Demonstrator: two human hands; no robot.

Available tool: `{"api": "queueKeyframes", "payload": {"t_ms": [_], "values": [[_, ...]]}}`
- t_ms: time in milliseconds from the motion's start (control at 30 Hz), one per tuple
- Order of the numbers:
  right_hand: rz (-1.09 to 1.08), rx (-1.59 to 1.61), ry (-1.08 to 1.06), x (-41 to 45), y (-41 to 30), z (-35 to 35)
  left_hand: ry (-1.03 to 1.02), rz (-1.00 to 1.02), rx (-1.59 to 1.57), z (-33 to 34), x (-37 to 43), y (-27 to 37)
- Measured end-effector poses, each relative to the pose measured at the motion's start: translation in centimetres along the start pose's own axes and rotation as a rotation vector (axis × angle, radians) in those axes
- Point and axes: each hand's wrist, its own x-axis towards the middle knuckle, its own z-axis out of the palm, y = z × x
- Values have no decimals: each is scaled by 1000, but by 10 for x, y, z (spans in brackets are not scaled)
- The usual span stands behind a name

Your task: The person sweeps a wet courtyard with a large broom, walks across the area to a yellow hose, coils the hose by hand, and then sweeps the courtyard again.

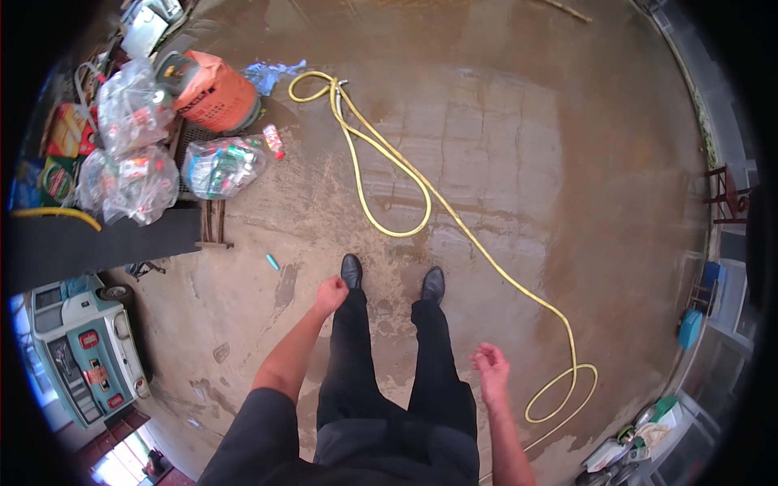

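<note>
My left hand [332, 294] hangs in front of my left thigh near the black shoe, its fingers curled with nothing seen in them. On the other side, my right hand [490, 366] is held out beside my right leg, empty, with the fingers loosely bent and apart. A yellow hose [465, 228] lies on the wet concrete floor [498, 152], looped ahead of my shoes and running down past my right side to another loop. Its metal end fitting [343, 82] lies at the far loop. Neither hand touches the hose.
Clear bags of bottles [225, 167] and a gas cylinder in an orange cover [219, 91] stand at the upper left. A small turquoise object [272, 262] lies on the floor. A vehicle [91, 352] is parked at left; a chair [726, 194] stands far right.
</note>
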Motion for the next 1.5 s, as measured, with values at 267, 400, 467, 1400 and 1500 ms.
{"api": "queueKeyframes", "payload": {"t_ms": [267, 400, 467, 1400, 1500], "values": [[-334, -547, 57, 31, 39, 142, 122, 74, 88, 93, 288, -25], [-417, -709, 112, 55, 30, 166, 367, 64, 163, 149, 391, -57], [-517, -774, 29, 61, 34, 170, 404, -22, 76, 146, 440, -99], [-420, -651, -81, 177, -77, 256, -312, -205, -1278, -24, 103, 177], [-520, -843, -122, 205, -65, 252, -339, -186, -1223, -23, 97, 171]]}}
